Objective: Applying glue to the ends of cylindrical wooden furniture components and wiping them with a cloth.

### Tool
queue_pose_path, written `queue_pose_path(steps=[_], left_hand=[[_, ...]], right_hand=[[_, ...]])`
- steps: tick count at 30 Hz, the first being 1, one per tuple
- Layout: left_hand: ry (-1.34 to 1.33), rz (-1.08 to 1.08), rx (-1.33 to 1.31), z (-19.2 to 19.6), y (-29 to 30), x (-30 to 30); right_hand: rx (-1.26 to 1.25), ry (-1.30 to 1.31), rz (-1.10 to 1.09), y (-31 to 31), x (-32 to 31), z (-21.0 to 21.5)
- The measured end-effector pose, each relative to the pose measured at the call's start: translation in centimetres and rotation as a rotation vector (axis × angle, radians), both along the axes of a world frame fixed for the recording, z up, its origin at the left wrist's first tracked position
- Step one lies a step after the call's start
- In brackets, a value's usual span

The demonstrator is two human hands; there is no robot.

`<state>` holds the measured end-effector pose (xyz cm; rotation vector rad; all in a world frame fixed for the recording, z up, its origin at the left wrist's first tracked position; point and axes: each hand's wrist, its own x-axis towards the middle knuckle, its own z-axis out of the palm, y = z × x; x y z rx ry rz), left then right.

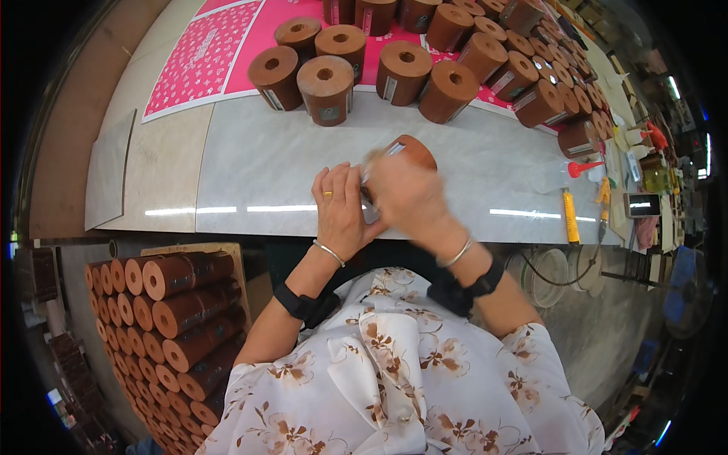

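A brown wooden cylinder (415,149) is at the near part of the grey tabletop, mostly covered by my hands. On its near left side is my left hand (339,205), fingers bent and thumb reaching right against it; a ring and a bangle show on this hand and wrist. Over the cylinder's near right side lies my right hand (413,196), smeared by motion, so its fingers cannot be made out. Whether it pinches something small is hidden. Beyond my hands stand similar cylinders with a round hole in the top, among them one (326,95) with a dark label and silvery strip.
Many more cylinders (542,102) crowd the far right on pink printed sheets (197,68). A clear bottle with red nozzle (582,168) and a yellow tube (570,216) lie at right. Cylinders (178,277) are stacked below left. The table's front edge (485,241) runs before me.
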<state>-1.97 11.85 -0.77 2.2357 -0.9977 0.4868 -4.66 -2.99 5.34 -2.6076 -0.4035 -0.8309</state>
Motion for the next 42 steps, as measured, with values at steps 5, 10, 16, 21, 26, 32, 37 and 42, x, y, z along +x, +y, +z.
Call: queue_pose_path(steps=[5, 10, 16, 21, 26, 32, 37, 42], left_hand=[[0.339, 0.004, -0.109, 1.6, 0.3, -1.0], [0.311, -0.002, -0.09, 1.3, -0.2, -0.3], [0.09, -0.042, -0.062, 1.1, -0.4, -0.3], [0.013, -0.024, -0.069, -0.3, -0.6, -0.7], [-0.054, -0.099, -0.032, 0.1, -0.5, -0.9], [-0.065, -0.098, -0.054, -0.1, -0.1, -0.7], [-0.011, -0.194, -0.097, 2.7, 1.0, 0.3], [0.308, -0.3, -0.227, 5.3, 1.7, 0.4]], right_hand=[[-0.012, 0.014, -0.212, -5.0, 1.2, 0.5], [-0.037, 0.054, -0.053, 0.8, -1.4, 0.4], [-0.061, 0.032, -0.215, -4.0, 0.1, 1.7], [-0.043, -0.01, 0.003, 0.4, -0.7, 0.5], [-0.106, 0.077, -0.184, -5.1, 0.7, 0.3], [-0.018, 0.027, 0.016, -2.7, 0.1, 0.5], [0.314, 0.302, -0.207, -6.3, 0.0, 0.7], [0.643, 0.426, -0.215, -4.8, -0.8, -1.6]])
